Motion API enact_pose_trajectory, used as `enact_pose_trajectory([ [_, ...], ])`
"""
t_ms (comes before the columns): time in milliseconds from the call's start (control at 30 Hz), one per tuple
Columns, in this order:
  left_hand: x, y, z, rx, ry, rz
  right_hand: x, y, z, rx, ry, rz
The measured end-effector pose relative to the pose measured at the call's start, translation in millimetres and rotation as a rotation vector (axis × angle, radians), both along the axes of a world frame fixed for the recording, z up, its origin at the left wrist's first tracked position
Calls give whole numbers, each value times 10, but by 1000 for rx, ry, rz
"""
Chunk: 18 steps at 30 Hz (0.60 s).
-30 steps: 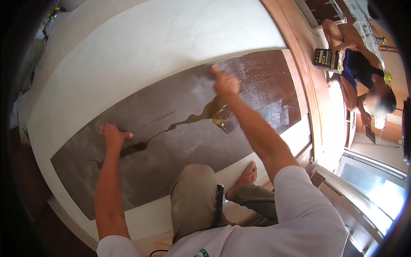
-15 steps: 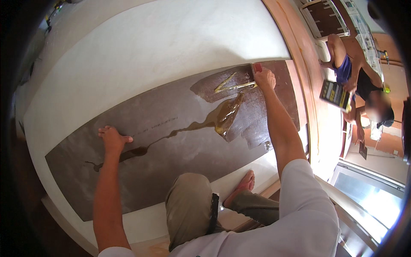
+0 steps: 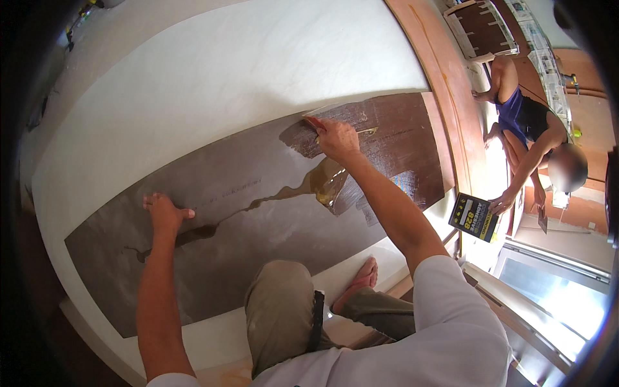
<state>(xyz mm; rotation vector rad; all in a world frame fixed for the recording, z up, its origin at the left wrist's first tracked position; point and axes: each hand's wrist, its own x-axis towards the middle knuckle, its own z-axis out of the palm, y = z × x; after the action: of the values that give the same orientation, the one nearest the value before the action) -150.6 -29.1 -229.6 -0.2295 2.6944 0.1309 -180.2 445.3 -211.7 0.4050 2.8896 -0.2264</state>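
My left hand (image 3: 167, 209) rests on a large grey-brown sheet (image 3: 116, 271), fingers spread, toward its left part. My right hand (image 3: 338, 138) grips a flat red spreader (image 3: 313, 121) at the sheet's far edge. Amber glue (image 3: 329, 180) lies in a puddle and a long thin trail across the sheet. Thinly smeared, ridged glue (image 3: 367, 200) covers part of the right portion, which looks browner at the end.
A white surface (image 3: 193, 64) surrounds the sheet, with a wooden strip (image 3: 438, 77) at right. A crouching co-worker (image 3: 525, 122) holds a black-and-yellow can (image 3: 472, 216) and a scraper (image 3: 542, 218). My knee (image 3: 277, 303) and foot (image 3: 361, 280) are near the sheet's front edge.
My right hand swept right along the far edge, then back left, spreading glue there. My left hand stays nearly in place. The co-worker's can has moved down toward the sheet's right corner.
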Motion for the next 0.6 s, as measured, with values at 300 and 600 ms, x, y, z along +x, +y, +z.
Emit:
enact_pose_trajectory([
  [300, -101, 155, 156, 73, -17, -33, -256, 1314, 19, 223, -30, -407],
  [600, -114, 126, 185, 6, -104, -27, -150, 1038, 168, 213, -56, -303],
])
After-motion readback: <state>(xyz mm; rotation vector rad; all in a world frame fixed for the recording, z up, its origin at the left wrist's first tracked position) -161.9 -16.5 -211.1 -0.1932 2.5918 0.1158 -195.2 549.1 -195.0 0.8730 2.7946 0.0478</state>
